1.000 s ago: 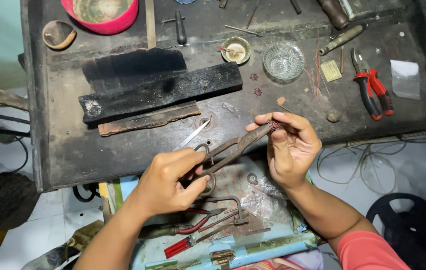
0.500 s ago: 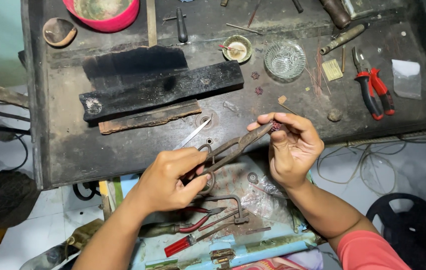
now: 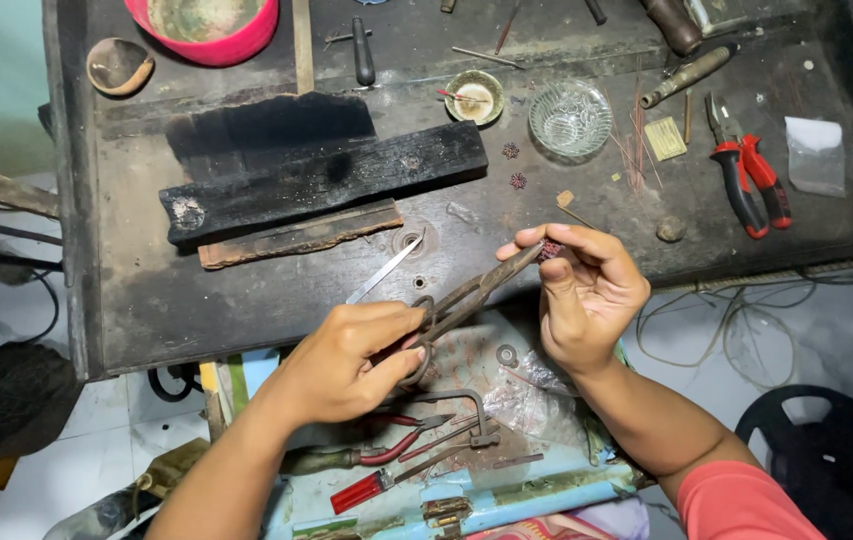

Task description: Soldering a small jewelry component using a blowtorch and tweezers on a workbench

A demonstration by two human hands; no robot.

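Change since earlier frames: none evident; both hands hold as before. Left hand point(image 3: 347, 365): fingers closed round the loop handles of metal shears point(image 3: 467, 300). Right hand point(image 3: 587, 295): fingers pinching a small reddish bead piece point(image 3: 550, 248) at the shears' tip, above the dark surface point(image 3: 247, 300) edge. Containers: pink bowl point(image 3: 209, 25), greenish residue; glass dish point(image 3: 570, 117), contents unclear; small brass cup point(image 3: 475, 97), a red-tipped stick inside.

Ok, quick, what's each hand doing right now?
Left hand: closed around the looped handles of the metal shears.
Right hand: fingertips pinched on a small dark red piece at the shears' tip.
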